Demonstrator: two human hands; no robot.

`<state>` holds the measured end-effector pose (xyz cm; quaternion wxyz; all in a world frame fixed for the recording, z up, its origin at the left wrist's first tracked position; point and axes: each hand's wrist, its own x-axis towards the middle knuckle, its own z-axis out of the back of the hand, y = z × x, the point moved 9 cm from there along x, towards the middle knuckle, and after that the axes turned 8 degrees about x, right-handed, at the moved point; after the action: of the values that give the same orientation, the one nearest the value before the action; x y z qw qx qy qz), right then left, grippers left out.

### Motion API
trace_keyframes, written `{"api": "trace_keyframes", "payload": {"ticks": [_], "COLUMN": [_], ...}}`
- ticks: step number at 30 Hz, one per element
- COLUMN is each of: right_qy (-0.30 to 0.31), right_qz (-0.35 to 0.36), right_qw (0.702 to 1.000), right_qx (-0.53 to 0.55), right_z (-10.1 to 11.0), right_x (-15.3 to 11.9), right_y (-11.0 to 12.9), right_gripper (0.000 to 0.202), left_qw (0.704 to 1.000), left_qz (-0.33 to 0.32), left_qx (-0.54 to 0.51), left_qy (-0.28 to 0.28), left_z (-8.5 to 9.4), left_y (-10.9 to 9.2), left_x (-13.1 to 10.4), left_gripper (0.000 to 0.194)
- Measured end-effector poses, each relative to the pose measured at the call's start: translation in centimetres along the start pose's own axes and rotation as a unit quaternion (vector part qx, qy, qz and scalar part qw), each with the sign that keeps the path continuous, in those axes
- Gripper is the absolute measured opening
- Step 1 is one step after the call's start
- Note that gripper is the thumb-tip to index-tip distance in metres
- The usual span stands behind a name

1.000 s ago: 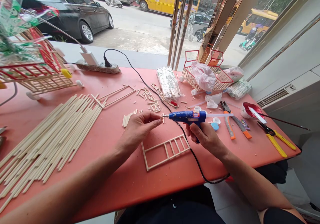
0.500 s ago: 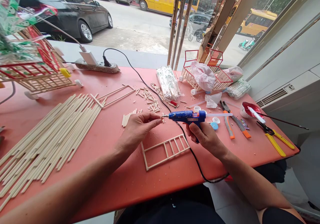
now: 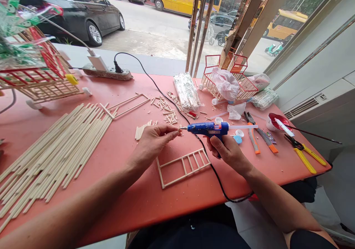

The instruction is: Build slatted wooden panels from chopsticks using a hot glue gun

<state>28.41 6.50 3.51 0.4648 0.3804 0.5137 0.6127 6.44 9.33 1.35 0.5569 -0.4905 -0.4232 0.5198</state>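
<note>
My right hand (image 3: 226,148) is closed around the handle of a blue hot glue gun (image 3: 206,128), with a clear glue stick (image 3: 244,127) poking out of its back. The gun's nozzle points left, at the fingertips of my left hand (image 3: 155,141). Those fingers pinch a short wooden stick (image 3: 179,131), mostly hidden by the fingers, its end at the nozzle. Below the hands a ladder-like wooden stick frame (image 3: 185,175) lies flat on the red table (image 3: 133,208), with several rungs toward its right end.
Long wooden sticks (image 3: 61,149) spread over the left side. Short cut pieces (image 3: 168,112) lie behind my left hand. A black cord (image 3: 222,189) runs under the gun. Pliers (image 3: 257,134), yellow-handled cutters (image 3: 305,154) and a red paint cup (image 3: 273,122) stand right. Stick-built carts (image 3: 41,88) sit at the back.
Both hands stay almost still, with the nozzle held against the end of the short stick. The view shifts very slightly.
</note>
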Motion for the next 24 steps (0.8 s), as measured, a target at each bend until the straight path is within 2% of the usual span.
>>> {"api": "trace_keyframes", "payload": {"ticks": [24], "right_qy": [0.0], "right_qz": [0.002], "right_qw": [1.0], "right_qx": [-0.028], "right_z": [0.23], "right_x": [-0.08], "right_y": [0.01], "right_gripper": [0.065], "left_qw": [1.0], "left_qz": [-0.006], "left_qx": [-0.011], "left_qy": [0.006], "left_z": [-0.26], "left_y": [-0.08], "left_x": [0.09], "left_gripper": [0.019]}}
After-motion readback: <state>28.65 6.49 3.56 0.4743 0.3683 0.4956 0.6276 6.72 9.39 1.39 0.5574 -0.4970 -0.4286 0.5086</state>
